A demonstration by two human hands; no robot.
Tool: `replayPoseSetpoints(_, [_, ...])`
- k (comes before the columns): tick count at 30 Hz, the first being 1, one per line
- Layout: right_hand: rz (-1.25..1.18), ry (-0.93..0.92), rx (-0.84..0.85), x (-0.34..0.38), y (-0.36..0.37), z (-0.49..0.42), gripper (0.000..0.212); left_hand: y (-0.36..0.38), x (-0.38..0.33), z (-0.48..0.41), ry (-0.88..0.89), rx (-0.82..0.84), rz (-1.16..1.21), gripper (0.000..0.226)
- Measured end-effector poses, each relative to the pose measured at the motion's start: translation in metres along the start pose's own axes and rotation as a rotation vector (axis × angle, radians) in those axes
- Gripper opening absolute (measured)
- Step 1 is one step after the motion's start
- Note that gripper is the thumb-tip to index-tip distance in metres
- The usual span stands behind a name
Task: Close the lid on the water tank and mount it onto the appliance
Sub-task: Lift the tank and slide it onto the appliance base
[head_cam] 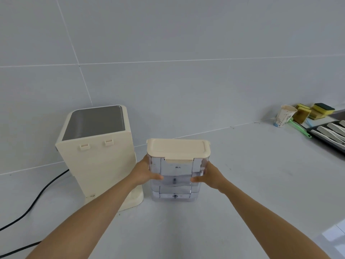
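Two bare hands, left hand (144,171) and right hand (210,176), clasp the clear plastic water tank (176,176), cream lid (177,148) shut; best kept level toward the cream boxy appliance (97,156).

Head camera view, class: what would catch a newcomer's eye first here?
First, the clear water tank at centre, its cream lid shut, gripped by the left hand and right hand at its sides. Next, the cream appliance standing to its left, then the yellow sponges far right.

Open counter (242,184) right of tank (177,174)
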State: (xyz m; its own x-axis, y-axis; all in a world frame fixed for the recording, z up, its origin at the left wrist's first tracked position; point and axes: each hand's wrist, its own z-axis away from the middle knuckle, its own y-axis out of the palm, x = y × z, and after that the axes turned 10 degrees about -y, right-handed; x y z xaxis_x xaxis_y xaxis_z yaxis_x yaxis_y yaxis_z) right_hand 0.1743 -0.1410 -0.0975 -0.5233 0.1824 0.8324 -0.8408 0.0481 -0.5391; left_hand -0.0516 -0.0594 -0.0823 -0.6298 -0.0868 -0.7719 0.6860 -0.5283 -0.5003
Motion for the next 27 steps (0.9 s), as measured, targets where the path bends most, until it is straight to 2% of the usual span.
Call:
replayPoseSetpoints(3, [0.003,-0.024,0.050,0.016,-0.008,0.004,0.044,-0.005,-0.003,0.016,0.007,-0.045,0.026,0.089])
replayPoseSetpoints(7, [0.054,-0.051,0.070,0.047,-0.015,0.010,0.046,-0.019,-0.013,0.040,0.027,-0.112,0.030,0.081])
replayPoseSetpoints(9, [0.044,-0.075,0.060,0.063,-0.015,0.012,0.035,-0.031,-0.018,0.051,0.029,-0.149,0.028,0.077])
replayPoseSetpoints(17, [0.003,-0.186,0.097,0.116,0.003,0.003,0.036,-0.086,-0.018,0.084,0.005,-0.273,0.062,0.074])
replayPoseSetpoints(20, [0.017,-0.209,0.117,0.136,0.014,-0.004,0.045,-0.106,-0.012,0.094,-0.027,-0.322,0.071,0.072])
replayPoseSetpoints(24, [0.025,-0.258,0.161,0.161,0.035,-0.018,0.043,-0.135,-0.001,0.108,-0.080,-0.366,0.077,0.086])
replayPoseSetpoints(27, [0.064,-0.313,0.219,0.201,0.075,-0.043,0.054,-0.181,0.029,0.116,-0.121,-0.455,0.140,0.088])
